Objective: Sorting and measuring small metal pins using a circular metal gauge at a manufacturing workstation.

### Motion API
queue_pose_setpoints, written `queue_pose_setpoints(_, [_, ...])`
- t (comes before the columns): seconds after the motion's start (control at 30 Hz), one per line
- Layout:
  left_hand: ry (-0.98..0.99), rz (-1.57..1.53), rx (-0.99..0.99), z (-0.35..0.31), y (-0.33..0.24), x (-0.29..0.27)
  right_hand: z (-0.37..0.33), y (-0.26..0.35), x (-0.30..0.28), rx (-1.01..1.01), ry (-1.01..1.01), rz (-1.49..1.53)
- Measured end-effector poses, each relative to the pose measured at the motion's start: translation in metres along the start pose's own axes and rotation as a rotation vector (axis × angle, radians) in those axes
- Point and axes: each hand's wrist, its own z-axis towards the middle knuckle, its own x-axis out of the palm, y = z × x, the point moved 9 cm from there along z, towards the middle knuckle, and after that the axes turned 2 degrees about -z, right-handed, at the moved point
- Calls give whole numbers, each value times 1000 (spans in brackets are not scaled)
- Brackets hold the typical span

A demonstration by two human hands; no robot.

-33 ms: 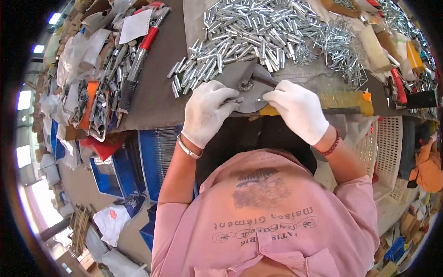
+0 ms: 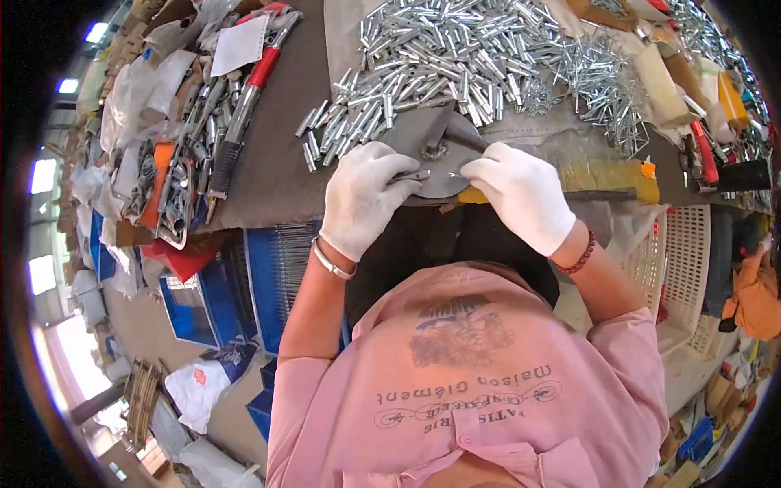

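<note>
My left hand (image 2: 364,198), in a white glove, pinches a short silver metal tube (image 2: 421,175) whose end sticks out past the fingertips. Across a small gap, my right hand (image 2: 525,193), also gloved, pinches a small thin metal pin (image 2: 455,175), its tip pointing at the tube. Both hands hover over a round grey metal plate (image 2: 443,184) at the bench edge. On that plate stands a dark metal block with an arm (image 2: 460,130), just beyond my fingers. A heap of silver metal tubes (image 2: 439,57) lies behind it.
Thin metal pins (image 2: 602,85) are piled at the back right. Hand tools, including a red-and-black handled one (image 2: 244,114), crowd the left of the bench. Blue crates (image 2: 281,268) stand below it; a white perforated basket (image 2: 683,260) is at the lower right. A yellow-taped strip (image 2: 618,180) edges the bench.
My right hand has shifted very slightly left with the pin, toward the tube. My left hand looks unmoved.
</note>
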Motion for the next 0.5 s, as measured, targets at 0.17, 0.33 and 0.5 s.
queue_pose_setpoints(0.17, [-54, -19, -2, -3, 7, -1, 10, 1, 15, -15, 12, -32])
queue_pose_setpoints(0.33, [-43, -76, -45, -5, 14, 6, 16, 5, 20, -37, 61, -49])
queue_pose_setpoints(0.5, [-46, -57, -38, -7, 10, 5, 18, 11, 23, -93, 123, -78])
